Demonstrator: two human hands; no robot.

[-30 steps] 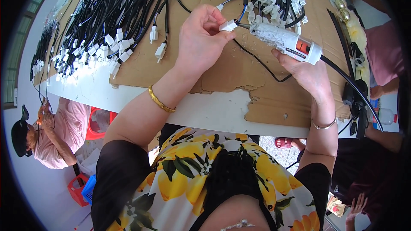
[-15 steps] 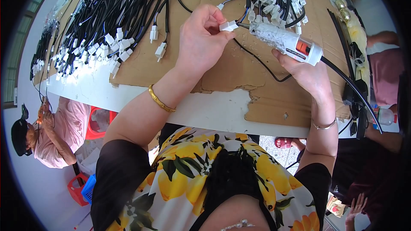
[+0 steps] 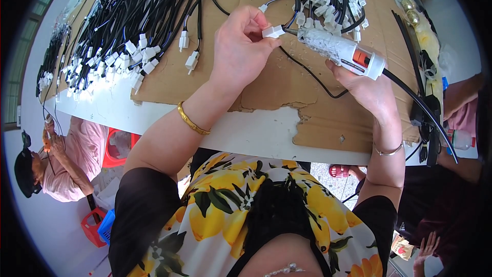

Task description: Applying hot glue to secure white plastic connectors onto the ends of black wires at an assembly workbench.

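Note:
My left hand (image 3: 241, 46) pinches a small white plug connector (image 3: 273, 32) between thumb and fingertips, with a black cable (image 3: 296, 0) looping up and away from it. In my right hand (image 3: 364, 84) is a white hot glue gun (image 3: 333, 46), its front wrapped in crumpled, smeared covering. The gun's nozzle meets the connector's cable end, and a thick black rod or cord (image 3: 420, 102) trails from its rear. Most of my right fingers are hidden under the gun.
Black cables with white connectors (image 3: 123, 61) lie heaped at the left; another bundle (image 3: 328, 7) sits beyond the gun. Cardboard (image 3: 333, 128) covers much of the white table (image 3: 246, 133). One person (image 3: 77, 159) works at the left; others sit at the right.
The glue gun has shifted very slightly toward the left, its nozzle still at the connector. My left hand has barely moved. A person's arm at the right has moved lower.

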